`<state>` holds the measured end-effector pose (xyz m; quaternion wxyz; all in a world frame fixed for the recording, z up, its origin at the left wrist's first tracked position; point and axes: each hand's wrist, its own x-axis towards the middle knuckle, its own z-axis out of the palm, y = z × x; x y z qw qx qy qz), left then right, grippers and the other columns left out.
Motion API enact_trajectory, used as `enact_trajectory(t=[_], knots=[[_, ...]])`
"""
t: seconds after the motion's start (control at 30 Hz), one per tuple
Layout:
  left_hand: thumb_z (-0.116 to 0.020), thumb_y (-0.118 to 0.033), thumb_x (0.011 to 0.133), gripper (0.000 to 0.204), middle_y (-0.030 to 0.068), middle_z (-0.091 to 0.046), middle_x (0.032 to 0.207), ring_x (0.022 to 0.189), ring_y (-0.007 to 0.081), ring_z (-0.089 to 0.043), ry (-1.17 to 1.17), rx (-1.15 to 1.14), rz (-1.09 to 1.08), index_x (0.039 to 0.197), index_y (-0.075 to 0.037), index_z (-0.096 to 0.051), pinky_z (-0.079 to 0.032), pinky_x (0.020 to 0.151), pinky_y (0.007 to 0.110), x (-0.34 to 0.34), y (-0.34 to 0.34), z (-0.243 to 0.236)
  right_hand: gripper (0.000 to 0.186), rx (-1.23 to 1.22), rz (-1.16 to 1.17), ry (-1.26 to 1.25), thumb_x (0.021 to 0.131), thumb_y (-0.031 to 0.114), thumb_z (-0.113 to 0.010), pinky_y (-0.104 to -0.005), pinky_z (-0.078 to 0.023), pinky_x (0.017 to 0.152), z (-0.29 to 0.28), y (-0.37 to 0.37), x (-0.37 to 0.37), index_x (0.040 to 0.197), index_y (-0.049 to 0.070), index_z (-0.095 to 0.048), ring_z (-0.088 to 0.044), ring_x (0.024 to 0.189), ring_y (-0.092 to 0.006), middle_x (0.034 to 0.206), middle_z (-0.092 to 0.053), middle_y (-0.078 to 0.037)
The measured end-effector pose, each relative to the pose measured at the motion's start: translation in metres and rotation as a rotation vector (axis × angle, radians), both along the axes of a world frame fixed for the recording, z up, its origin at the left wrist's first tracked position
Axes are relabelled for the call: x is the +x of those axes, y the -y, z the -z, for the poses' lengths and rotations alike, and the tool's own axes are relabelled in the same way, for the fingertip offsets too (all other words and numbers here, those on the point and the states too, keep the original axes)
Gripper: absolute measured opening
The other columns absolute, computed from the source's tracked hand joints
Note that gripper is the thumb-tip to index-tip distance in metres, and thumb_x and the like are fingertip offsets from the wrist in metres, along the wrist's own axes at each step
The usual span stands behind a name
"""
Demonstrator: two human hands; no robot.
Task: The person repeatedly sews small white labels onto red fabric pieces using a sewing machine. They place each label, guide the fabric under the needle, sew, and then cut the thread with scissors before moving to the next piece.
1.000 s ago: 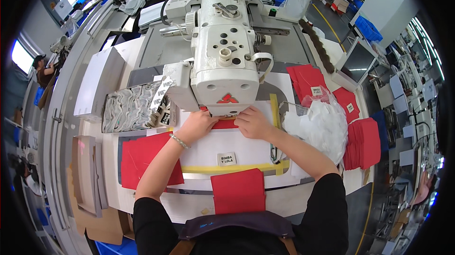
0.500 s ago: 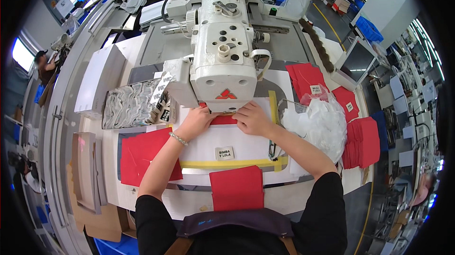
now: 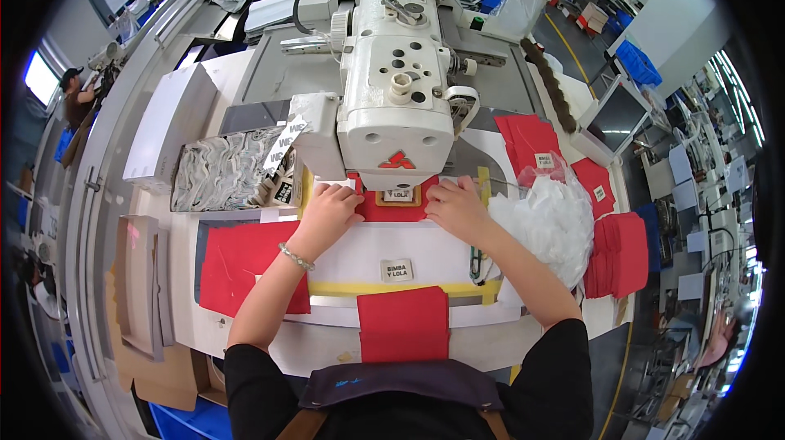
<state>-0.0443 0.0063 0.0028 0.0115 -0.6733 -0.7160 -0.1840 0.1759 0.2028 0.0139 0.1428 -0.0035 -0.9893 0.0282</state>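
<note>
A red fabric piece (image 3: 371, 211) lies under the head of a white industrial sewing machine (image 3: 396, 133). On it sits a pale label inside a small tan frame (image 3: 409, 202), partly hidden by the machine head. My left hand (image 3: 329, 215), with a beaded bracelet at the wrist, has its fingers closed on the piece's left edge. At the right edge, my right hand (image 3: 458, 209) holds the same piece with bent fingers. A loose pale label (image 3: 397, 270) lies on the white work plate, nearer to me. Closest to my body rests a red fabric stack (image 3: 404, 325).
At left are a box of bundled labels (image 3: 217, 177), a white carton (image 3: 170, 127) and red fabric (image 3: 252, 268). On the right stand a white plastic bag (image 3: 546, 223), a red stack (image 3: 616, 253) and a small screen (image 3: 619, 117). Yellow tape (image 3: 368, 287) borders the plate.
The framed label on the red piece now shows below the machine head. More of the red piece is visible, and my hands sit slightly farther apart at its sides. The view has shifted slightly.
</note>
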Motion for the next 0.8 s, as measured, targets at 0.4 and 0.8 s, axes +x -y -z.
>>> enact_trajectory(t=[0.4, 0.8], knots=[[-0.068, -0.021, 0.083, 0.02, 0.0057, -0.069, 0.093, 0.088, 0.0208, -0.065, -0.059, 0.084, 0.122, 0.096, -0.006, -0.07, -0.047, 0.084, 0.033, 0.021, -0.008, 0.01, 0.005, 0.106, 0.044, -0.061, 0.077, 0.012, -0.062, -0.0357, -0.036, 0.083, 0.003, 0.012, 0.015, 0.074, 0.012, -0.059, -0.054, 0.091, -0.0163, 0.086, -0.055, 0.0], [-0.069, -0.018, 0.076, 0.013, 0.0005, -0.057, 0.07, 0.066, 0.0153, -0.06, -0.262, 0.254, 0.137, 0.083, -0.009, -0.064, -0.047, 0.059, 0.029, 0.036, -0.017, 0.019, 0.007, -0.123, 0.162, -0.183, 0.078, 0.012, -0.07, -0.0363, -0.031, 0.08, -0.008, 0.015, 0.017, 0.084, 0.012, -0.067, -0.055, 0.084, -0.0168, 0.086, -0.061, 0.002]])
